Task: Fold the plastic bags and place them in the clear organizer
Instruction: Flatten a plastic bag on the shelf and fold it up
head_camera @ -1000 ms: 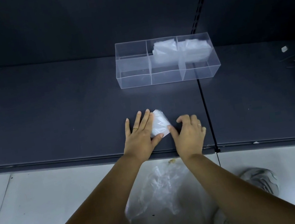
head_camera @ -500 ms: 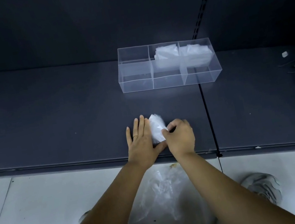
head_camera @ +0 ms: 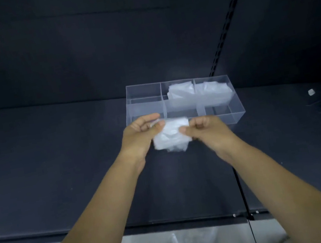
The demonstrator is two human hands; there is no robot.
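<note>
One dark bench (head_camera: pixel 55 161) carries the clear organizer (head_camera: pixel 145 113), its middle and right compartments holding folded bags (head_camera: pixel 200 95). In front of it, the left hand (head_camera: pixel 140 135) and right hand (head_camera: pixel 206 130) hold the folded plastic bag (head_camera: pixel 172 136) aloft, fingers clamped on its sides. Folding seems done; next comes lowering it into a compartment. No writing shows.
</note>
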